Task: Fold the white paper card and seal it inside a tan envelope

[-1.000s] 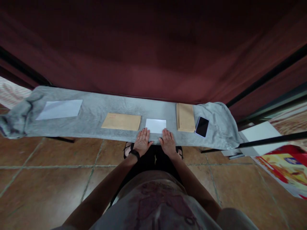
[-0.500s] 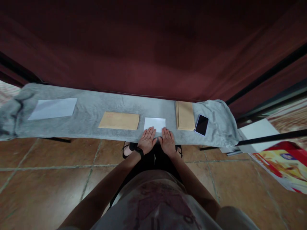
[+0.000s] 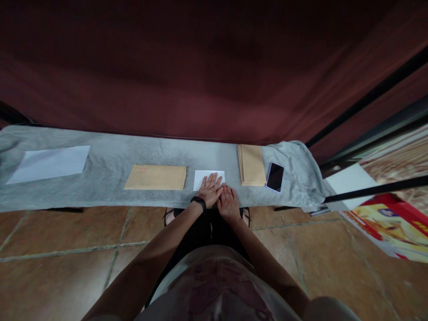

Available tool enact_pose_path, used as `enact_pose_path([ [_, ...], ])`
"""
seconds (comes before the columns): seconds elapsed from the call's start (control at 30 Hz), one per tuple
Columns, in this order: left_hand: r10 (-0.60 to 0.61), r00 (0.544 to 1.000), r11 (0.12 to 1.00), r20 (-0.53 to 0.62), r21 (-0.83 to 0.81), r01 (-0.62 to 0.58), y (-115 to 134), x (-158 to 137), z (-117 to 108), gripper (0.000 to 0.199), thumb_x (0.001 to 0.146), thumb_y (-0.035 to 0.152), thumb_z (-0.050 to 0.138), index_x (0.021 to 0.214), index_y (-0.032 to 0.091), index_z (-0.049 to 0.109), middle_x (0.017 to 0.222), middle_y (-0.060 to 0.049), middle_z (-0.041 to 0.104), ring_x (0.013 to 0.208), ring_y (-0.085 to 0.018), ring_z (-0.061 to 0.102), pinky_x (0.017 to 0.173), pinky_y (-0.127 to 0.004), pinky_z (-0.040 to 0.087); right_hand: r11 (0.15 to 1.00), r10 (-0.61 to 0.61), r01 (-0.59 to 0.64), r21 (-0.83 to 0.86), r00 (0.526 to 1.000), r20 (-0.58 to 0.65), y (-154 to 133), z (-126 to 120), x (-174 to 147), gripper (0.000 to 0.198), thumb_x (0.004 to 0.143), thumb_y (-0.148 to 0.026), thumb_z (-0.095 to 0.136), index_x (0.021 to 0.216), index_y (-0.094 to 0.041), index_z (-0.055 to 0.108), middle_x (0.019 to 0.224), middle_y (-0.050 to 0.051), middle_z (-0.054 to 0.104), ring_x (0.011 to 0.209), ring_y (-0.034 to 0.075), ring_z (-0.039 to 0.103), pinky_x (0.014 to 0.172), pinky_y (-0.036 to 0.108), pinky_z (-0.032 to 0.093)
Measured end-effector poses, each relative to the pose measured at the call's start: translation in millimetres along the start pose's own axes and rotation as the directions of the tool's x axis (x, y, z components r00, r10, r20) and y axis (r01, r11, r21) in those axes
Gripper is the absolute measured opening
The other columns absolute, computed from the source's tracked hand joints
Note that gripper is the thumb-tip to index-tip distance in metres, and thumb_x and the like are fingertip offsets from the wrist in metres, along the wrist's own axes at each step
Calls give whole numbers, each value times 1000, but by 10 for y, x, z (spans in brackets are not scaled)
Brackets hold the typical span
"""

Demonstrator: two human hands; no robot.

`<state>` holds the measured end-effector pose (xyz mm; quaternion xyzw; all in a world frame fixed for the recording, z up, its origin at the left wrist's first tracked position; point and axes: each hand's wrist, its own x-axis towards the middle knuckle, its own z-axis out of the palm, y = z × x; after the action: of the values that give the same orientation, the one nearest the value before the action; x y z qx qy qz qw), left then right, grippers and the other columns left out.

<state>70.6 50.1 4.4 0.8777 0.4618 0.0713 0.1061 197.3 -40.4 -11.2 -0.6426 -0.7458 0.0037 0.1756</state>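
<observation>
A small white piece of paper (image 3: 199, 177), perhaps folded, lies in front of me on the grey cloth. My left hand (image 3: 210, 191) rests flat across its middle with the fingers spread. Close beside it, my right hand (image 3: 229, 201) lies palm down with fingers stretched out, at the paper's lower right corner. The two thumbs are next to each other. To the left lies a brown envelope (image 3: 156, 177); to the right is a stack of brown envelopes (image 3: 252, 165).
A phone (image 3: 275, 177) lies right of the envelope stack. At the far left is a larger white sheet (image 3: 50, 163). The narrow bench is covered by a grey cloth (image 3: 110, 178), with a dark red curtain (image 3: 200, 102) behind. A red and yellow box (image 3: 394, 227) stands at the right.
My left hand has moved up and right onto the middle of the white paper. My right hand has shifted slightly down the paper's edge. The view has turned a little.
</observation>
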Motion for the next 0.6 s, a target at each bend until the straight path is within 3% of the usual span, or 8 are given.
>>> enact_pose_path([
  [0.3, -6, 1000, 1000, 6, 1, 6, -48, 152, -28, 58, 100, 53, 29, 152, 29, 35, 162, -3, 27, 150, -25, 19, 122, -51, 12, 1000, 13, -13, -3, 1000, -5, -24, -7, 28, 52, 101, -32, 42, 144, -4, 43, 148, 19, 48, 141, 29, 37, 118, 49, 25],
  [0.6, -45, 999, 999, -31, 28, 46, -180, 161, 10, 62, 100, 50, 26, 154, 20, 32, 162, -8, 23, 151, -25, 17, 123, -48, 12, 1000, 20, -20, 8, 1000, -10, -25, -40, 39, 55, 102, -36, 39, 149, -8, 38, 154, 15, 40, 143, 29, 35, 118, 48, 25],
])
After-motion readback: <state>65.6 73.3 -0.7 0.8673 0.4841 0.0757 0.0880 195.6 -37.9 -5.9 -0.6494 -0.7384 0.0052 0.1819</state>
